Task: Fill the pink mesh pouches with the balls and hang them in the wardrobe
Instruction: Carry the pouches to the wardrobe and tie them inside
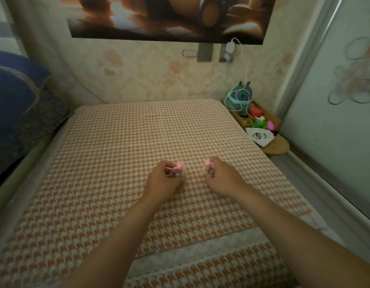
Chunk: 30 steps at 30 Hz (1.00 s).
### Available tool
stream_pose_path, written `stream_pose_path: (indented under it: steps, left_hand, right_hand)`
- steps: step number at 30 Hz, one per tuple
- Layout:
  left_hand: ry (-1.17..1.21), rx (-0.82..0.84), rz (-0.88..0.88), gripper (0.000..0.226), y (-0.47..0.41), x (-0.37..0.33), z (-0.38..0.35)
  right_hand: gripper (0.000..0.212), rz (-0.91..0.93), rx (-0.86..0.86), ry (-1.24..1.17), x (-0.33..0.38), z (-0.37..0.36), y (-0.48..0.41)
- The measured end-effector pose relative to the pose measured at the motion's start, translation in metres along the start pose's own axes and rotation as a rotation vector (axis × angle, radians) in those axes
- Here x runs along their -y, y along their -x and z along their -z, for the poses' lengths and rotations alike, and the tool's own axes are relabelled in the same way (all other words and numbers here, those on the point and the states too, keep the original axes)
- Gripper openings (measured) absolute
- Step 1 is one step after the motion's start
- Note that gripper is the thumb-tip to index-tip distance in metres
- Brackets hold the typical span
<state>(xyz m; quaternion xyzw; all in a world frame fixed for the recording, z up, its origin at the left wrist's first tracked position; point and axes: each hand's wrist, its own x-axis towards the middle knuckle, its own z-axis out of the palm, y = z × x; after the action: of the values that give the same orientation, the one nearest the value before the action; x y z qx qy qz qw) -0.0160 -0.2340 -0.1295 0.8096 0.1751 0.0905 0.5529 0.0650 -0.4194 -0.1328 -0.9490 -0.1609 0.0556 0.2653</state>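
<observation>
Forearms (117,246) outstretched, left hand (162,179) and right hand (219,177) each clutch crumpled pink mesh pouches (179,166).

No wording reads clearly — only a black scrawl on the white cloth (261,140); illegible.

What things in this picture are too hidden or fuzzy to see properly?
Head view only.
Left pouch: curled fingers of the left hand hide most of it; balls unseen.
Right pouch: likewise hidden inside the right hand.
Wall picture: cut off by the top edge.
Drawing on the door: blurred.
</observation>
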Motion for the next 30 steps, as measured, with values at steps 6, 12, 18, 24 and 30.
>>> stream_pose_path:
  steps: [6,12,18,24,30]
  left_hand:
    - [-0.026,0.043,-0.049,0.030,-0.074,-0.021,-0.044]
    - [-0.053,0.159,-0.108,0.037,-0.149,-0.073,-0.083]
    - [-0.009,0.269,-0.078,0.024,-0.156,-0.188,-0.129]
    - [0.010,0.449,-0.030,0.032,-0.119,-0.348,-0.204]
    - [-0.067,0.734,-0.092,0.019,-0.038,-0.544,-0.304]
  right_hand:
    - [0.008,0.054,-0.054,-0.045,-0.034,0.006,-0.062]
    - [0.048,0.030,0.045,-0.154,-0.053,0.063,-0.124]
    - [0.036,-0.053,0.028,-0.203,-0.083,0.177,-0.123]
    - [0.018,-0.262,-0.088,-0.186,-0.121,0.347,-0.056]
    - [0.019,-0.464,-0.273,-0.256,-0.170,0.548,0.047]
